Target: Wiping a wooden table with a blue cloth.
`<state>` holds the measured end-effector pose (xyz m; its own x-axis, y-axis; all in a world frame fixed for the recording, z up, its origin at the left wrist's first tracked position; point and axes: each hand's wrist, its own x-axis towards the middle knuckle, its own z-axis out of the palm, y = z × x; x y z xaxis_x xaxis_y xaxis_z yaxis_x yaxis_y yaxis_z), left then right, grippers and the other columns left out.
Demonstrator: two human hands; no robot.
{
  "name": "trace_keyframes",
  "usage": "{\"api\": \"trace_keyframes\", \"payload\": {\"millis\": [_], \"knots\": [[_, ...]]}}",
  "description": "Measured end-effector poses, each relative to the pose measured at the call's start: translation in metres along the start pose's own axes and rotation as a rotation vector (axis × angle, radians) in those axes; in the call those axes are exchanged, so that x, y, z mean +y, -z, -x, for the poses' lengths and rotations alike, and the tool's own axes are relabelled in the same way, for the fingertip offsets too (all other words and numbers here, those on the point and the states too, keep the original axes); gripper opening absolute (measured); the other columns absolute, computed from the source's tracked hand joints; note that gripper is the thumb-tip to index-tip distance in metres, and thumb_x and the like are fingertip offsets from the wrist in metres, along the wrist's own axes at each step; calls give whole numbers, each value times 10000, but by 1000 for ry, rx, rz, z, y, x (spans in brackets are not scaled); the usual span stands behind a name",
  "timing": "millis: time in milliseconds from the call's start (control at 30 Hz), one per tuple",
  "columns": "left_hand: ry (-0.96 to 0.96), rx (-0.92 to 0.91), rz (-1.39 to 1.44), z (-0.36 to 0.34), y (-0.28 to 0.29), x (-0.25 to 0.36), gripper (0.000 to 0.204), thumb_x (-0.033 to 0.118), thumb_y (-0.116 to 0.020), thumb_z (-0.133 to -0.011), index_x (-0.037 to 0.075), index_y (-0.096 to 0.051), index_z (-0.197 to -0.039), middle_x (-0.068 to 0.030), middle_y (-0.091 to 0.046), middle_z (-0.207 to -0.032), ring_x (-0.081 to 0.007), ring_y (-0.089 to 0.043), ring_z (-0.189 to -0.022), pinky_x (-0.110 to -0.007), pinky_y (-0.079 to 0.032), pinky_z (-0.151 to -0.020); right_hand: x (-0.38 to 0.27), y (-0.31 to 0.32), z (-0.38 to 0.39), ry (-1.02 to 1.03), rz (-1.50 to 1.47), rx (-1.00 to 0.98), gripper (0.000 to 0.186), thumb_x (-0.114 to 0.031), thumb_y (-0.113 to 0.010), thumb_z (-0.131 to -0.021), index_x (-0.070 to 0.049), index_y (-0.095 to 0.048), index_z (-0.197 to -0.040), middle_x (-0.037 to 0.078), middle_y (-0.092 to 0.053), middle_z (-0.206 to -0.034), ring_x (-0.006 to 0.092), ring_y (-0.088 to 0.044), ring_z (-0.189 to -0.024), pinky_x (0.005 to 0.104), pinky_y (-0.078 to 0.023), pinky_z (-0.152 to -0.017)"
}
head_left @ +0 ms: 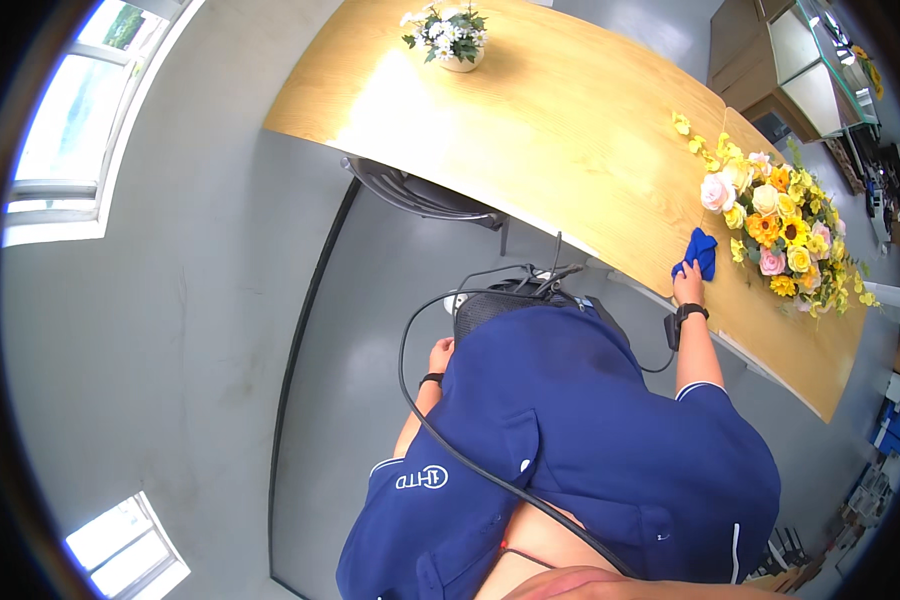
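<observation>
The right hand (686,290) pinches the blue cloth (698,254) on the counter (570,140), flowers (785,232) just beyond it, while the left hand (440,355) hangs loosely curled, far off.

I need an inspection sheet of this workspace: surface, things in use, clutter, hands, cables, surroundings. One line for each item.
Surface: long wooden table, curved edge, bright glare near its left end.
Things in use: blue cloth pressed on the table near its edge.
Clutter: flower arrangement in yellow, pink and white lying beside the cloth; small white pot of daisies at the far end.
Hands: right hand grips the cloth; left hand hangs by the body, holding nothing.
Cables: black cable loops across the blue shirt.
Surroundings: grey floor, dark chair pushed under the table, windows at left.
</observation>
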<state>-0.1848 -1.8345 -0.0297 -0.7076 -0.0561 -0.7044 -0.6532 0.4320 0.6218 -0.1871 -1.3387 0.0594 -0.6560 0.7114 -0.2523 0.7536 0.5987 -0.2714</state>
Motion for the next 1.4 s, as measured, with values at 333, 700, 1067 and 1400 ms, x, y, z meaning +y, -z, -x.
{"api": "trace_keyframes", "payload": {"millis": [333,700,1067,1400], "knots": [[-116,-35,-421,25,-71,43,291,240,-435,-684,36,-501,-881,-154,-521,-839,-266,-493,-814,-311,-380,-712,61,31,-18,-9,-23,10,277,-138,-385,-698,-25,-494,-926,115,-312,-1142,248,-350,-1003,285,-286,-833],[-168,-56,-472,-2,-113,54,291,255,-447,-670,40,-520,-852,-141,-520,-851,-263,-484,-818,-313,-372,-718,175,31,-30,-175,-14,16,301,-148,-369,-703,-12,-476,-949,147,-296,-1147,238,-302,-1046,270,-250,-858],[-186,60,-461,15,-128,74,284,221,-436,-675,24,-505,-867,-164,-516,-844,-280,-484,-812,-326,-370,-726,180,26,-52,20,18,75,230,-164,-433,-614,58,-494,-612,217,-477,-768,321,-427,-774,356,-337,-673],[-177,38,-405,50,-138,36,284,250,-426,-692,25,-509,-844,-173,-514,-831,-298,-474,-813,-342,-375,-704,120,63,-28,-230,199,-58,359,-219,-473,-643,10,-421,-915,181,-385,-990,343,-418,-854,369,-354,-728]]}}
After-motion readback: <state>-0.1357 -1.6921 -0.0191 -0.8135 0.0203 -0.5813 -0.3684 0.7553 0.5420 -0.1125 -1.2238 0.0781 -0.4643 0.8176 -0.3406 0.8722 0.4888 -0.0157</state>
